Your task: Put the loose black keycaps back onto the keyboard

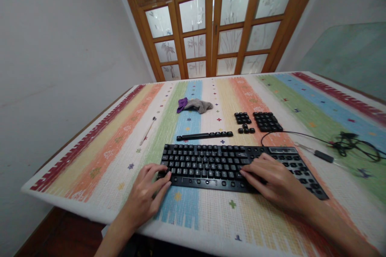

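A black keyboard [205, 162] lies in front of me, with the bottom row and the number pad at its right bare of keycaps. My left hand [147, 190] is at its left edge, thumb and fingers closed round a dark keycap [163, 174] there. Over the right part of the main key block, my right hand [268, 174] has its fingertips pressed together on the keyboard. Whatever is between those fingertips is hidden. Behind the keyboard lies a row of loose keycaps with the space bar [196, 136].
Loose number keycaps [267, 122] and smaller groups of keycaps [243, 118] lie at the back right. A grey and purple cloth [197, 105], a thin brush [147, 131], a dark-handled tool [323, 156] and a coiled cable [346, 144] rest on the striped tablecloth [120, 156].
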Demonstrator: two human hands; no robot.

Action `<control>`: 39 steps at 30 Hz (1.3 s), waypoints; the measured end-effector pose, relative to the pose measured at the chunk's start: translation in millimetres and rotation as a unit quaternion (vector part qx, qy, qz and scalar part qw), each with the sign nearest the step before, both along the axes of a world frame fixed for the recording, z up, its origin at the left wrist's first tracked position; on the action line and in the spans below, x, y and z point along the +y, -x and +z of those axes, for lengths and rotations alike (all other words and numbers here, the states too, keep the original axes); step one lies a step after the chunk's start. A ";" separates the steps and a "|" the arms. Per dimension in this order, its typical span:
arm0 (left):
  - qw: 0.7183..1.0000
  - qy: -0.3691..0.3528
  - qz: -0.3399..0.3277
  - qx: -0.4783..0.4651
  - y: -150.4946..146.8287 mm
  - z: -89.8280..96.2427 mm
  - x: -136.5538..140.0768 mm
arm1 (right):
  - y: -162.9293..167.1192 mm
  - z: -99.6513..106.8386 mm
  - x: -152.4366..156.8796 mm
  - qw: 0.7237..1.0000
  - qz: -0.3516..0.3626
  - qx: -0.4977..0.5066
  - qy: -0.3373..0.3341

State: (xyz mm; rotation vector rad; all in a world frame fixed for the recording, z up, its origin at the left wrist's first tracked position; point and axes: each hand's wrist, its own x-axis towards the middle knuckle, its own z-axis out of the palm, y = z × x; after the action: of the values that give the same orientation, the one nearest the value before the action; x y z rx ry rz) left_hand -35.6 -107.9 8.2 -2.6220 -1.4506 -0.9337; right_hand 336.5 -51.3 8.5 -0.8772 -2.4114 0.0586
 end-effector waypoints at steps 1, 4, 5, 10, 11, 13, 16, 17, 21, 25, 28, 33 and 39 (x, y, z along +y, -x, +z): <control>1.000 -0.002 0.002 0.005 0.3 -1.0 -1.0 | 0.1 0.1 0.0 1.000 0.001 -0.001 0.000; 1.000 -0.013 0.008 0.005 1.1 -4.2 -3.5 | 0.5 0.4 0.1 1.000 -0.001 -0.001 0.002; 1.000 -0.016 0.010 0.002 1.3 -4.9 -4.0 | 0.7 0.5 0.1 1.000 -0.001 -0.001 0.003; 1.000 -0.006 0.008 -0.005 6.5 0.5 -2.1 | 1.2 0.0 -0.3 1.000 0.001 0.000 0.003; 1.000 -0.004 0.009 -0.008 8.8 4.2 0.1 | 1.0 -0.3 -0.4 1.000 0.002 0.001 0.003; 0.999 -0.016 0.024 -0.024 14.4 13.8 7.2 | 0.6 -1.3 -0.5 1.000 0.004 0.001 0.003; 0.997 -0.050 0.053 -0.038 22.7 31.8 24.0 | -0.1 -2.6 -0.1 1.000 0.003 0.003 0.001; 0.995 -0.068 0.057 -0.035 24.8 37.7 31.0 | -0.3 -2.9 0.1 1.000 0.003 0.006 -0.001; 0.993 -0.103 0.049 -0.009 27.5 55.5 63.9 | -0.1 -1.8 0.6 1.000 0.004 0.013 -0.001; 0.999 -0.049 0.018 0.016 22.0 57.0 100.4 | 0.5 1.0 0.3 1.000 0.004 0.015 -0.009; 0.999 0.034 -0.007 0.034 15.6 47.9 126.2 | 0.0 1.3 0.1 1.000 0.001 0.012 -0.013; 0.992 0.101 -0.047 0.058 8.4 31.4 158.3 | -1.3 1.4 0.7 1.000 -0.003 0.009 -0.014; 0.978 0.177 -0.079 0.077 3.7 32.5 171.1 | -0.5 3.2 1.9 1.000 -0.005 0.014 -0.024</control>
State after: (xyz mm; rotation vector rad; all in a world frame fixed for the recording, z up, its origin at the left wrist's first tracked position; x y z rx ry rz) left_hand -39.3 63.2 40.7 -3.0175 -1.5084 -0.4993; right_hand 337.1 -49.4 11.7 -0.8610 -2.3724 0.0101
